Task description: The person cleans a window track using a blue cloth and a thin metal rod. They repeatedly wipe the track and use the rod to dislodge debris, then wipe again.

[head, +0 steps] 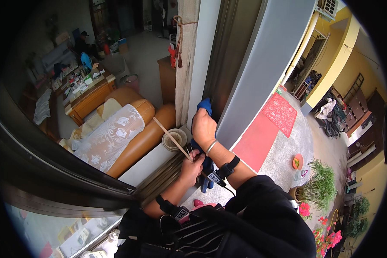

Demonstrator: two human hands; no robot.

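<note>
My right hand grips a blue cloth and presses it on the dark metal side of the window frame. Lower down, my left hand is closed round a thin light stick, which slants up to the left. More blue cloth hangs beneath my hands. A pale bowl rests on the inner sill, under the stick. Grooved window tracks run below the bowl, left of my left hand.
Indoors are a tan sofa with a lace cover, a cluttered wooden table and a seated person. An open sliding window pane's dark frame is at the left. Outside stand a potted plant and red mats.
</note>
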